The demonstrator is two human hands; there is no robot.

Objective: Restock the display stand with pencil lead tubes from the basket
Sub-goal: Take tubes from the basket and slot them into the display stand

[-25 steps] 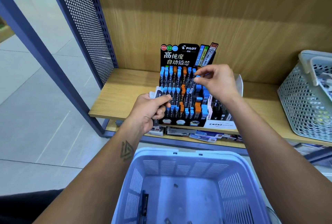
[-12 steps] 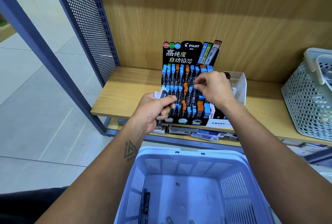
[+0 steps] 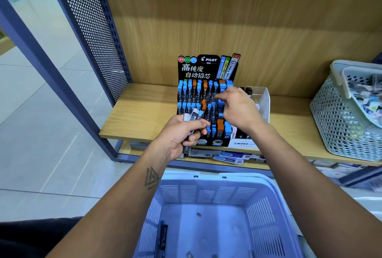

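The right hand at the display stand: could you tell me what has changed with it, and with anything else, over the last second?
The right hand has come down from the stand's upper row to the middle rows of the display stand, fingers still pinched; whether it holds a tube is unclear. The left hand keeps gripping its bundle of lead tubes at the stand's left. The blue basket and grey basket have not moved.

Stand on the shelf, basket below and in front of it.
The display stand [image 3: 206, 92] sits on the wooden shelf [image 3: 142, 113], against the back panel [image 3: 227, 20]. A clear box [image 3: 263, 102] stands just right of it, a mesh bin [image 3: 341, 121] farther right. Both hands are before the stand: left hand [image 3: 182, 135] holding tubes [image 3: 194, 116], right hand [image 3: 237, 109] at the middle rows. The basket [image 3: 217, 191] sits nearest (one tube [image 3: 163, 235] in it).
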